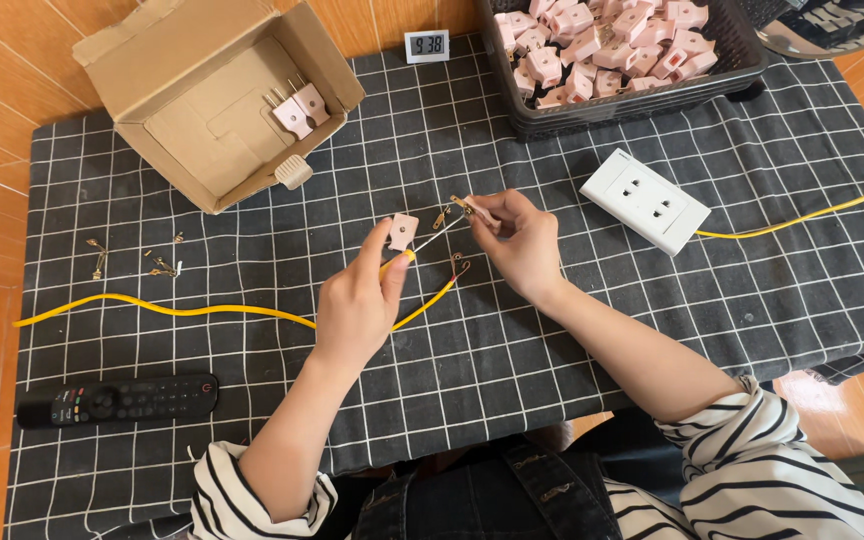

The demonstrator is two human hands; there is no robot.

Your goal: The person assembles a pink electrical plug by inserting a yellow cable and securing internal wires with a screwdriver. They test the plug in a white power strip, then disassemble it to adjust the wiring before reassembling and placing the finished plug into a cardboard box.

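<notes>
Black grid-patterned cloth [552, 350] covers the tabletop, and on it the work looks mid-assembly: a wire end is being fitted with plug parts. Largest of the containers, the open brown cardboard box [214, 95] lies tipped on its side at the far left, holding two pink two-pin plugs [299, 110], with a cream-coloured piece at its lip. A black plastic basket [620, 60] at the far edge is heaped with many more pink plug bodies. A white double wall socket [647, 200] lies near the basket. The long yellow cable [182, 310] runs from the left to the hands; its stripped end sits between them. The left hand [357, 300] pinches the cable's end together with a small pink plug shell [402, 231]. The right hand [522, 240] is closed on a small brass pin [464, 206]. Joining pin to bare conductor would call for fine, steady alignment. Loose brass fittings [157, 265] lie at the left.
</notes>
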